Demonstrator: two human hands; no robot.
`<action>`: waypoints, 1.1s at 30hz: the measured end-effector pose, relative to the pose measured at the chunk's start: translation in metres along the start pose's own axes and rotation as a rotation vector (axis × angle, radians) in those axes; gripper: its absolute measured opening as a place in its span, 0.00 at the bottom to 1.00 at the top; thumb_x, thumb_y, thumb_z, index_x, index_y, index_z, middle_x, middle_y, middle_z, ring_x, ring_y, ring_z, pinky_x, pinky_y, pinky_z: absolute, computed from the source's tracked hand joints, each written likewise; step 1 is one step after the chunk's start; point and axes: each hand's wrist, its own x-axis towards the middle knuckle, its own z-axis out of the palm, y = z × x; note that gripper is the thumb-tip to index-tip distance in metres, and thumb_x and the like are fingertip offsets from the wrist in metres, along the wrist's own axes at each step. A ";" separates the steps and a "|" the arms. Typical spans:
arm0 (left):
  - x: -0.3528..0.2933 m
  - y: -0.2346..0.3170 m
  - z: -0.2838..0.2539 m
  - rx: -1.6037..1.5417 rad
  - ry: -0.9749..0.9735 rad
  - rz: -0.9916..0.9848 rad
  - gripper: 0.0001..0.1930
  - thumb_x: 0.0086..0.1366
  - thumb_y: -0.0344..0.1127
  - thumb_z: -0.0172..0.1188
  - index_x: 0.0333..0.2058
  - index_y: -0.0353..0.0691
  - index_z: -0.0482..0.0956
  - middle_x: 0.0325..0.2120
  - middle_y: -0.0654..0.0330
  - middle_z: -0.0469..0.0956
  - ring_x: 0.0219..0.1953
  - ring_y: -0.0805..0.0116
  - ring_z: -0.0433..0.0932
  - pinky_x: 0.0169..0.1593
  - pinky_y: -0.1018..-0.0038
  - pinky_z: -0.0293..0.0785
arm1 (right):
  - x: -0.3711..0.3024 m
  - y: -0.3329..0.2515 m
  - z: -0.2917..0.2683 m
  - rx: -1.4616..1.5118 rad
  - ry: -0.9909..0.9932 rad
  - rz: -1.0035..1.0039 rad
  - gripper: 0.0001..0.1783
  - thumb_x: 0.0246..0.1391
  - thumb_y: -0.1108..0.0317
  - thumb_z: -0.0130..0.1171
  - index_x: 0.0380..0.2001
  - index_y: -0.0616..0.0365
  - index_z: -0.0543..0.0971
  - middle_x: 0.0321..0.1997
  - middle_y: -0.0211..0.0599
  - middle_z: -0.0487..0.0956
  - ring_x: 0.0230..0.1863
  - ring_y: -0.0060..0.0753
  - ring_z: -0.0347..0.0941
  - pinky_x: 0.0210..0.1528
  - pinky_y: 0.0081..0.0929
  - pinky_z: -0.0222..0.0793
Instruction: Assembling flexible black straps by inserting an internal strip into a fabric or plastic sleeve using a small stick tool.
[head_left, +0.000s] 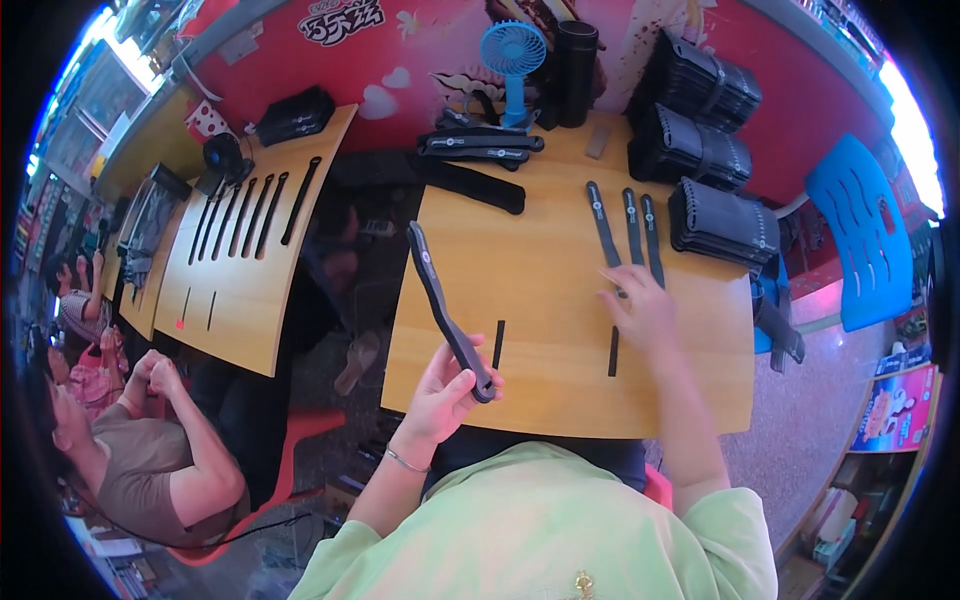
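In my left hand [446,394] is a black strap [436,290] with a rounded tip and a small pale mark. My fingers and thumb are closed round its lower end, and the strap slants up above the table. My right hand [645,305] is over the table's right half, at the lower end of a similar strap [602,222]. Its thumb and forefinger are apart there, with the strap end between them; whether they touch it is hard to see. Two more straps [632,217] lie alongside, partly under that hand.
Two thin black strips [499,345] mark the wooden table [555,400]. Bundled black straps [722,220] are stacked at far right. Loose straps [480,148], a blue fan [513,60] and a dark cylinder [576,75] stand at the back. A seated person [150,450] is at the left table [240,310].
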 end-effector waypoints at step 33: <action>0.017 -0.018 0.024 0.303 -0.019 0.162 0.25 0.62 0.23 0.54 0.57 0.37 0.60 0.39 0.61 0.74 0.48 0.67 0.74 0.53 0.71 0.70 | -0.044 -0.108 0.016 0.855 -0.259 0.318 0.13 0.38 0.78 0.66 0.32 0.59 0.79 0.25 0.21 0.66 0.17 0.10 0.50 0.18 0.13 0.44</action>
